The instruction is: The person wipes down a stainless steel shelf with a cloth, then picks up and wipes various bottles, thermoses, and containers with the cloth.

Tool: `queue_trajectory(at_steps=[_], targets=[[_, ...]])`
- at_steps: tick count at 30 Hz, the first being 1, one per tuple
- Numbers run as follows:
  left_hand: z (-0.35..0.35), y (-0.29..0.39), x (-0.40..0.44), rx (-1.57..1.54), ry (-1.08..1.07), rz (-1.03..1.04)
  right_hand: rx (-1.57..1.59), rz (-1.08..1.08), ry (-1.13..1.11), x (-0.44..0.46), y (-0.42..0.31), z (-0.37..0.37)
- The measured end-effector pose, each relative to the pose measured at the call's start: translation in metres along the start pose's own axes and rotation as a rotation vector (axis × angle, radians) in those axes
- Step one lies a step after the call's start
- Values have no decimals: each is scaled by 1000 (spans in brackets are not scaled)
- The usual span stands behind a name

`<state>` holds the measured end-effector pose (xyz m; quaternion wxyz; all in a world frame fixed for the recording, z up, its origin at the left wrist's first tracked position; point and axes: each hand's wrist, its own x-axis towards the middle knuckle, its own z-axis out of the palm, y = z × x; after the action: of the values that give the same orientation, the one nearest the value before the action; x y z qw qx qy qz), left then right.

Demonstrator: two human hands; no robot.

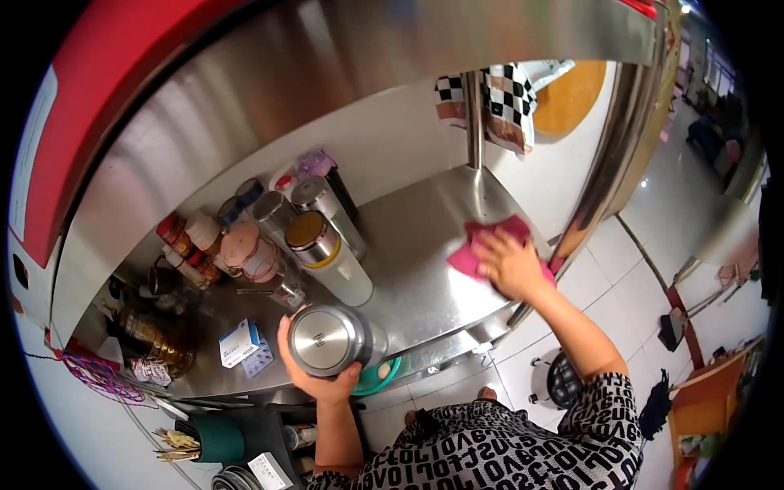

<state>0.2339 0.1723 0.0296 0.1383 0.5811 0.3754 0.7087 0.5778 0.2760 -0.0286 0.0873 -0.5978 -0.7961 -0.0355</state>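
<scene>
My left hand (327,382) is wrapped around a thermos (323,338) with a round steel lid, near the front edge of the steel shelf (416,220). On the right part of that shelf, my right hand (508,261) holds a crumpled pink cloth (465,260) down against the metal, its fingers partly spread over it. Just behind the thermos stands a tall bottle (341,273) with a brown-topped lid and a yellow ring. A pink-lidded cup (248,249) is to its left. The thermos's base is partly hidden.
Several more bottles, including a steel-lidded one (317,196), crowd the back wall. A small white-and-blue box (239,343) lies at the front left. Below are a green basin (390,384) and a dark green holder (220,441) with sticks. A black stool (563,380) stands on the tiled floor.
</scene>
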Motion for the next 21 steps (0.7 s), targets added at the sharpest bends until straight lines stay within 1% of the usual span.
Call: queue_trajectory(at_steps=[1,2,4,5,6,7,8,10,12,13,14,16,17,18,20,21], targets=[[10,2,-3,-30,-22,-7,-25,110,85,13,11,3],[22,2,-4,-62,-40,-10,-74,286,43,26,10,-3],[41,-5,-6,-93,-96,52,16,435,38,44,5,10],[51,-3,-5,-78,-117,54,44,418,46,45,-3,13],[62,-2,-3,-64,-135,56,30,355,84,40,-15,13],[73,-4,-1,-101,-126,12,20,253,74,31,-23,13],[84,-9,3,-49,-114,21,11,153,63,20,-30,15],[115,-12,19,-90,-73,8,42,-11,112,-7,-40,16],[146,-33,38,-73,-77,81,98,-95,180,-31,-43,7],[162,-43,46,-34,-88,77,115,-117,249,-37,-43,8],[178,-51,56,3,-99,72,114,-123,248,-39,-42,10],[213,-62,79,-71,-109,-70,122,-69,309,-36,-40,14],[229,-73,90,20,-111,0,133,-64,343,-35,-41,15],[243,-83,100,13,-109,9,146,-55,355,-35,-42,14],[271,-92,121,141,-101,193,171,-35,388,-35,-44,12],[283,-92,130,174,-105,159,191,-27,405,-35,-44,12]])
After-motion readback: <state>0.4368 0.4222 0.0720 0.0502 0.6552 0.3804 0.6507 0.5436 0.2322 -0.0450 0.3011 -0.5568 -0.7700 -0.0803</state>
